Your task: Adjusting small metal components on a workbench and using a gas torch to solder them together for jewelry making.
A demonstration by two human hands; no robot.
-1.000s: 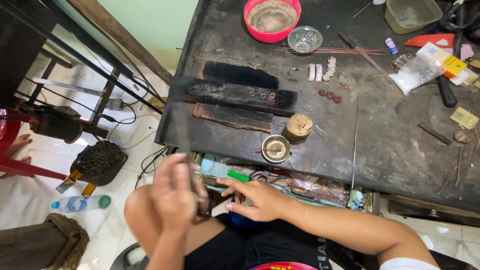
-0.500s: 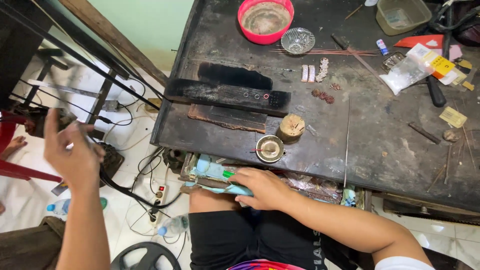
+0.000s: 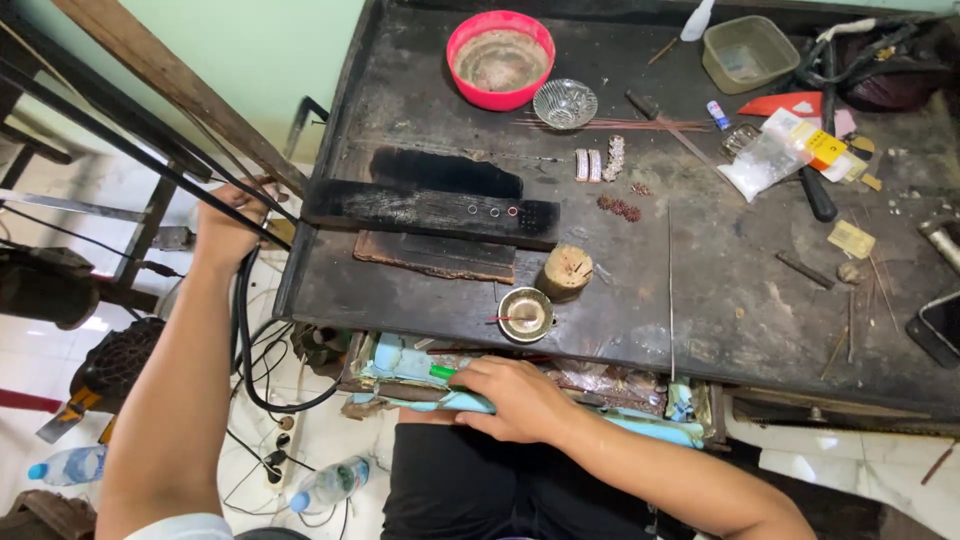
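Black cable (image 3: 243, 330) hangs off the desk's (image 3: 700, 290) left edge, gripped at its top by the left hand (image 3: 232, 222). Right hand (image 3: 515, 398) lies flat and unclenched on the cluttered drawer (image 3: 600, 385) beneath the desk front.

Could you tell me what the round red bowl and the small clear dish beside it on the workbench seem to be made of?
The round red bowl looks like plastic: a uniform bright colour and a thick smooth rim, grimy inside. The small clear dish looks like glass, transparent with glinting cut facets, though clear plastic cannot be ruled out.
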